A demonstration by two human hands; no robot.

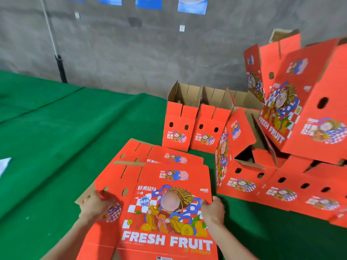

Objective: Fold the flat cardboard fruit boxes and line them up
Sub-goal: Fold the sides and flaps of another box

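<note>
Grey concrete wall (131,53) at the back, blue posters (192,4) along its top, black pole (61,70) standing against it. Green cloth-covered counter (56,147) carries everything.

Top flat box (169,212): near centre, lying print-up on a stack of flat boxes, "FRESH FRUIT" panel facing the camera. Next flat box (174,156) pokes out from under it on the far side.

Left hand (95,206): on the top flat box's left panel by the vent holes, fingers curled at the edge and gripping it. Some motion blur there.

Right hand (214,209): pinching the right edge of the same box, thumb on the printed face.

Two folded boxes (177,128) stand upright side by side behind the stack, touching, top flaps open, brown insides showing.

Jumbled pile (300,119) of red boxes on the right: some part-folded, one tilted high, others lying low on the counter.

White sheet (4,164) at the left edge, only partly in view.
</note>
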